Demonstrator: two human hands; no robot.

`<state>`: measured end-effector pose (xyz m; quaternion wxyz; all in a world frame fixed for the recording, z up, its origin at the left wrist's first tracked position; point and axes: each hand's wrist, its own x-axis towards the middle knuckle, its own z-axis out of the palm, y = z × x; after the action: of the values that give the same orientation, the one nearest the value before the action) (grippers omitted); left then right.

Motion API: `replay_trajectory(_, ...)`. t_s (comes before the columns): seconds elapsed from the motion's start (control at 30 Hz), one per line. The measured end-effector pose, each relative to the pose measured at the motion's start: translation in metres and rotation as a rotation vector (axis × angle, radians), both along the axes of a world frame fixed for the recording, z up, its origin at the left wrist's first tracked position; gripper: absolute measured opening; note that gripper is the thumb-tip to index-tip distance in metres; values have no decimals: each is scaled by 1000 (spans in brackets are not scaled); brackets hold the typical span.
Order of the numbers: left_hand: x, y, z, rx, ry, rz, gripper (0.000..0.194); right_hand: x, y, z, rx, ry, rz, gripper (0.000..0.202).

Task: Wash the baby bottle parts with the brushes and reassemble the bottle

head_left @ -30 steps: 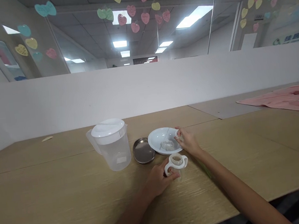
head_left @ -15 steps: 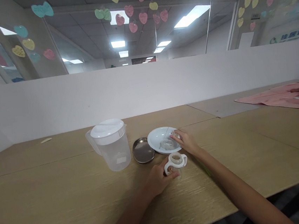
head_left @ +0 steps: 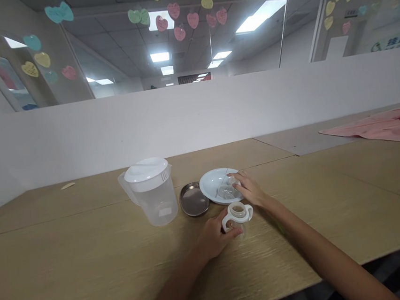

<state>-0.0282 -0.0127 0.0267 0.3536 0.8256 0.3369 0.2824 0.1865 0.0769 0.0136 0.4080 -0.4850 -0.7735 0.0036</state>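
Note:
My left hand (head_left: pixel 217 235) is wrapped round a clear baby bottle (head_left: pixel 241 228) with a white two-handled ring about its neck. The bottle stands upright and uncapped on the table. Over the right side of a pale blue bowl (head_left: pixel 208 179), the fingers of my right hand (head_left: pixel 249 187) are closed around a small clear piece (head_left: pixel 232 180), partly hidden by them. Another clear, rounded part, perhaps a bottle cover (head_left: pixel 226 192), lies in the bowl beneath. A thin stick leans there too.
Left of the bowl lies a shallow metal dish (head_left: pixel 194 199). Further left stands a translucent pitcher (head_left: pixel 157 201) with a white lid. A pink cloth (head_left: pixel 371 127) is spread at the far right. A white wall (head_left: pixel 183 118) bounds the wooden table (head_left: pixel 90 264) behind.
My right hand has shifted slightly over the bowl, its fingers a little more spread around the clear piece. My left hand keeps its grip on the bottle. The view has turned slightly.

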Motion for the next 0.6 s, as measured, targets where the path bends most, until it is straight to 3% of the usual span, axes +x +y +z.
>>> replay_trajectory(0.4,1,1,-3,17,4,21,55,6,12,-9,98,-132,-346,29)
replay_trajectory(0.6,-1,-3,3,32,33,-13,53,11,15,-17,4,-14,-359,39)
